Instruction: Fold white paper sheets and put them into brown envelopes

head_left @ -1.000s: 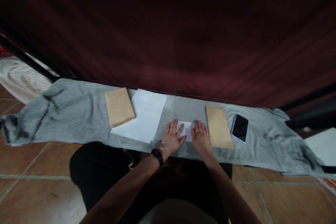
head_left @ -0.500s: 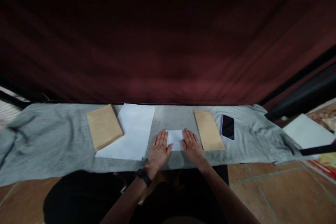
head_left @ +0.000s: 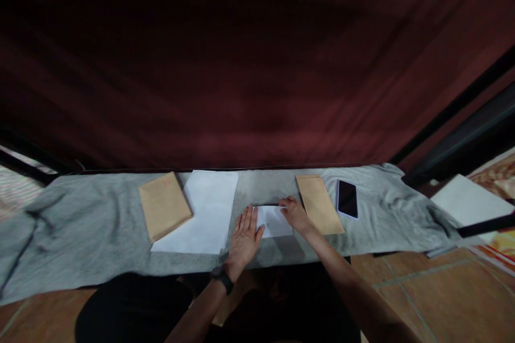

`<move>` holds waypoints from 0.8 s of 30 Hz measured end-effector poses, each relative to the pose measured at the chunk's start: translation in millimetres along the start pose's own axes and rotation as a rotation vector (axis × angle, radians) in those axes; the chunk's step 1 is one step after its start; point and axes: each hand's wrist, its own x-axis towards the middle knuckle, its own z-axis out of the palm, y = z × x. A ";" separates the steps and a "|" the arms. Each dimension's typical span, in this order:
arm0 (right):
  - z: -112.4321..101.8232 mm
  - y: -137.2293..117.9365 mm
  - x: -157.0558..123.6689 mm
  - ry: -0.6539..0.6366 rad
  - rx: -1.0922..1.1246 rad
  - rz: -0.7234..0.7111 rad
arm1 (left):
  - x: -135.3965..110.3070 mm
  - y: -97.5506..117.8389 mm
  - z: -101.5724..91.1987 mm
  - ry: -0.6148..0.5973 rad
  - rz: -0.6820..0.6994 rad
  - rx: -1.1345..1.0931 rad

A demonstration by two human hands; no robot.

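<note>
Head cam: gray cloth covers the counter (head_left: 108,225), w/ 1 small white paper (head_left: 273,223) lying nr the front edge, just R of the counter's mid. L hand (head_left: 244,236) is open & flat, palm down, fingers together & pointing to the back edge, thumb out over the paper; it presses on the paper's L end. R hand (head_left: 295,213) has bent fingers at the paper's back R corner; can't tell if they pinch it or just rest there. Dark wristband (head_left: 222,277) on the L wrist.

L of the hands, 1 pile of white sheets (head_left: 213,209) spans most of the counter's depth, back edge to nr front edge. Brown envelope stack (head_left: 164,206) sits at an angle, overlapping the sheets' L side. Just R of the R hand, 1 brown envelope (head_left: 319,203) lies slanted, its near L part behind the R forearm. Beside it, toward the counter's R end, 1 phone (head_left: 347,199), dark screen up, pale purple case. Dark red curtain (head_left: 257,91) hangs along the back edge; tiled floor (head_left: 406,278) shows below the front R corner.
</note>
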 end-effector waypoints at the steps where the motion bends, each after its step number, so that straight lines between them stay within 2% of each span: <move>1: -3.8 -1.5 2.6 0.007 0.030 -0.011 | 4.4 -0.5 -3.5 0.031 -0.011 -0.033; 3: -14.0 -5.4 7.3 0.027 0.083 -0.030 | 17.8 -1.0 -15.6 0.109 -0.047 -0.105; 6: -35.0 -12.8 10.0 0.072 0.152 -0.071 | 43.1 -1.0 -44.4 0.216 -0.063 -0.190; 9: -53.7 -17.8 2.5 0.166 0.247 -0.180 | 58.9 -0.9 -70.2 0.240 -0.005 -0.159; 11: -56.8 -17.5 -9.1 0.209 0.258 -0.245 | 57.1 -1.3 -75.4 0.209 0.034 -0.094; 13: -49.3 -13.9 -25.0 0.185 0.181 -0.280 | 45.1 -2.0 -67.9 0.141 0.083 -0.032; 16: -24.9 -4.3 -52.8 0.075 0.021 -0.320 | 16.0 -3.1 -42.4 -0.002 0.169 0.035; 19: -3.0 5.4 -77.4 0.010 -0.041 -0.290 | -10.7 -3.7 -21.6 -0.106 0.189 0.047; 21: 3.4 9.3 -86.8 -0.015 -0.033 -0.253 | -20.8 -3.7 -18.0 -0.143 0.168 0.033; 24: 5.6 7.8 -86.2 -0.012 0.039 -0.185 | -22.7 -1.3 -24.3 -0.165 0.135 -0.010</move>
